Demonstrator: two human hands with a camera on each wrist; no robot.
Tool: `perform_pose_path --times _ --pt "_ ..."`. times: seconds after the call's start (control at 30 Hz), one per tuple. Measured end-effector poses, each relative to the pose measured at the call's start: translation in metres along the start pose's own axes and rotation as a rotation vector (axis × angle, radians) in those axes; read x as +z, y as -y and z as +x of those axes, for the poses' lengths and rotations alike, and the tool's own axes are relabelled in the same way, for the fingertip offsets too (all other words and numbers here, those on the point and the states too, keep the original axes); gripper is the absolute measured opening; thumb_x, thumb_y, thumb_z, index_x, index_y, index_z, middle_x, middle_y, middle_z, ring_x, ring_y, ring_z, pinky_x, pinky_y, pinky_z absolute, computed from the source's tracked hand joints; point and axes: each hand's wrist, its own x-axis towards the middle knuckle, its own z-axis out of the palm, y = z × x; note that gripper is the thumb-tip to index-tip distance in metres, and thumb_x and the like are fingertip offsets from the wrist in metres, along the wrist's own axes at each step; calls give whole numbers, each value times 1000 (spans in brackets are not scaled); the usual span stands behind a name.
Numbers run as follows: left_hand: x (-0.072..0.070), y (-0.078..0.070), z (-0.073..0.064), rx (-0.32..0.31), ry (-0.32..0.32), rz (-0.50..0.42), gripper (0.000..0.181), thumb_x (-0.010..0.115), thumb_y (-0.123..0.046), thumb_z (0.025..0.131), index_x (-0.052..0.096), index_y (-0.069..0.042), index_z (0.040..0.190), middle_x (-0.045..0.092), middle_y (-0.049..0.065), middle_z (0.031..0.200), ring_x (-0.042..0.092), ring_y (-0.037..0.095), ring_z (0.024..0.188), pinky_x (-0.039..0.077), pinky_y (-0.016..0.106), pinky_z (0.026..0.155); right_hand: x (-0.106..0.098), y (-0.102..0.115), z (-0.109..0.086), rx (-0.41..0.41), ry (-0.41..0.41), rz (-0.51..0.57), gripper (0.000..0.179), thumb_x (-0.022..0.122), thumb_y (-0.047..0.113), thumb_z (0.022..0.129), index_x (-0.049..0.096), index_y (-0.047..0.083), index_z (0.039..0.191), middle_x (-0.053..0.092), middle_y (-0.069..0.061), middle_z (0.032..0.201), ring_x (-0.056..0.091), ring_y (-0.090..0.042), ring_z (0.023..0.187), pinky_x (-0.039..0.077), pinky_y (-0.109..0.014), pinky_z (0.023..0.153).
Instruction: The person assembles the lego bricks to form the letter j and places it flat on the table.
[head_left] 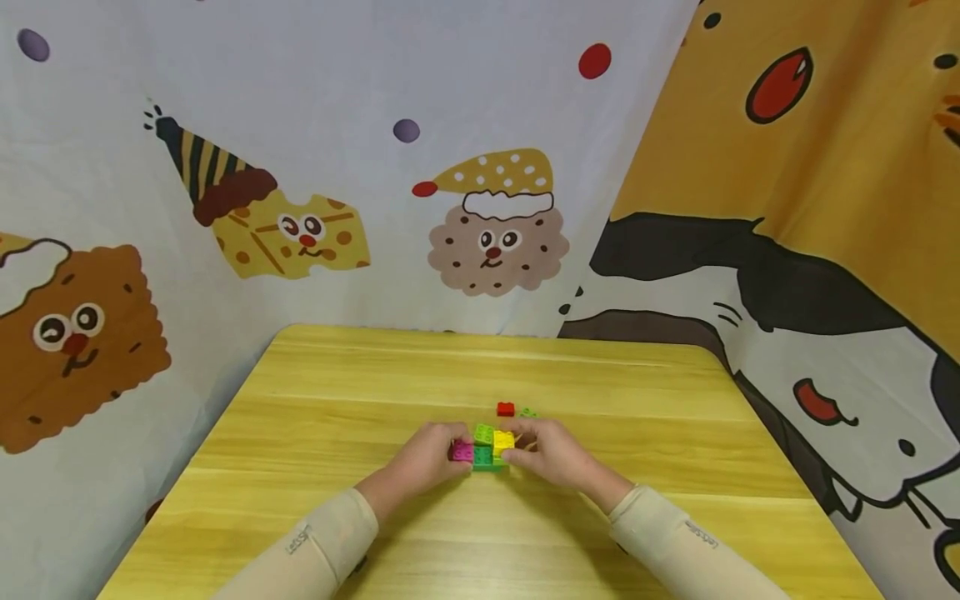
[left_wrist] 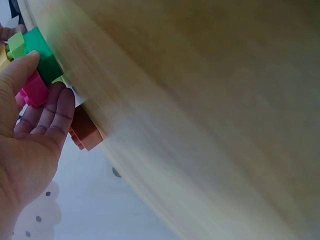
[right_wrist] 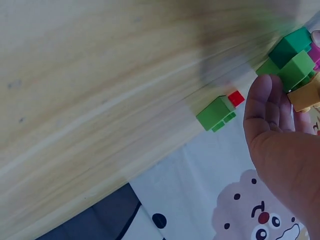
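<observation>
A cluster of toy building bricks sits between the two hands on the table, with a pink brick (head_left: 462,451), a dark green brick (left_wrist: 44,55), a light green brick (head_left: 483,434) and a yellow brick (head_left: 503,442). From the left side, the left hand (head_left: 431,457) pinches the cluster at the pink brick, its thumb reaching the dark green one. On the opposite side, the right hand (head_left: 555,454) holds the yellow brick between thumb and fingers. Part of the cluster's underside and far side is hidden by the fingers.
Just beyond the hands lie a loose red brick (head_left: 506,409) and a loose green brick (right_wrist: 216,112). The wooden table (head_left: 337,375) ends at a printed cloth (head_left: 375,308) behind it, with another cloth hanging along the right.
</observation>
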Motion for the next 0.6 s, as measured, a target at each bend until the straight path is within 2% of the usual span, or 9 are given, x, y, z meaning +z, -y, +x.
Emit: perform_pose_path --times 0.27,0.43,0.6 --pt "0 0 -1 0 5 -7 22 88 -6 86 72 -9 100 74 0 92 61 9 80 55 20 69 4 2 -1 122 -7 198 55 66 42 107 62 5 147 69 -15 137 73 -23 104 63 -33 82" --pt "1 0 0 15 -7 0 21 88 -5 86 73 -8 100 76 3 94 64 10 82 56 19 70 5 5 0 215 9 395 58 67 40 106 57 5 151 65 -17 126 64 -21 90 61 -36 77" --pt "0 -1 0 22 -12 0 20 88 -4 86 72 -9 98 76 3 95 65 11 83 56 20 71 4 9 0 256 33 491 57 67 36 106 54 4 153 62 -16 118 58 -19 81 60 -34 75"
